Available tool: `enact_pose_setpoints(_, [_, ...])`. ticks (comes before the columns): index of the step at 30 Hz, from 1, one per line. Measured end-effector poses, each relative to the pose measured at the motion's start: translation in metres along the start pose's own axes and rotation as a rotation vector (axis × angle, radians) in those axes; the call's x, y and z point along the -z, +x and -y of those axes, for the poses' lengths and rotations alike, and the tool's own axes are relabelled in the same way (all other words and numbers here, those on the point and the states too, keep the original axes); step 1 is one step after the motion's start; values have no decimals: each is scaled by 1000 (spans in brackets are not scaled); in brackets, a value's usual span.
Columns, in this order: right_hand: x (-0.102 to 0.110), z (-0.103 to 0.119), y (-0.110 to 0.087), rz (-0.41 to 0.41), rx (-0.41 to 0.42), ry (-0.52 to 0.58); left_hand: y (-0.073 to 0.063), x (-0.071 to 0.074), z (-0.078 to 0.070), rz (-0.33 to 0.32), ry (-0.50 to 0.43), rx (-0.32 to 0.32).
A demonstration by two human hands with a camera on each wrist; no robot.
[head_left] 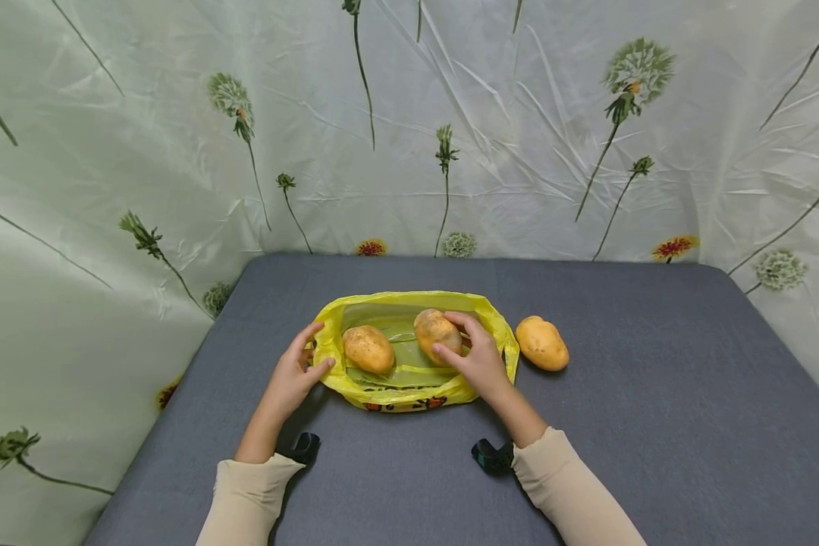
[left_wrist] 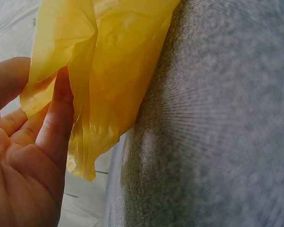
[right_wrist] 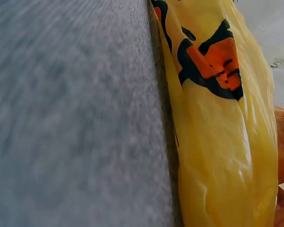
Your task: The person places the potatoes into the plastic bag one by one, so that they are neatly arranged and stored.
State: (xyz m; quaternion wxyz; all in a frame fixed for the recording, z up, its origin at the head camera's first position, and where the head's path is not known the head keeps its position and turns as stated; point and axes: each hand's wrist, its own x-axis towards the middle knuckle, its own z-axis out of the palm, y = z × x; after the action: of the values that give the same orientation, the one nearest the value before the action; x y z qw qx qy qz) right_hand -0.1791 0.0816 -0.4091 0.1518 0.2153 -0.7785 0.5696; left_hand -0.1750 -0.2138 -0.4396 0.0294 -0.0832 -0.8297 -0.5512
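A yellow plastic bag (head_left: 331,311) lies with its mouth spread wide, its printed front side (right_wrist: 217,127) facing the right wrist camera. Its left rim is held by my left hand (head_left: 292,381), and the left wrist view shows thumb and fingers around a fold of the thin plastic (left_wrist: 116,75). Reaching inside from the right, my right hand (head_left: 483,364) grips a potato (head_left: 431,331) between thumb and fingers. Another potato (head_left: 368,349) lies in the left part of the bag. Just outside its right end sits a third potato (head_left: 542,343) on the table.
The bag and the loose potato are on a grey cloth-covered table (head_left: 655,409). Behind and to the left hangs a pale curtain (head_left: 519,136) printed with dandelions. A black wrist strap (head_left: 493,456) shows below the right wrist, with a similar one (head_left: 304,449) at the left.
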Motion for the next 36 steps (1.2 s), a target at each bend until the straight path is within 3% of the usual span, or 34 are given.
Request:
enact_pose_setpoints(18, [-26,3,12,142,-234,75,1,1,-1,7,36,-11])
enact_pose_setpoints(36, [-33,-8,11,233,-353,236,1,1,1,17,40,-21])
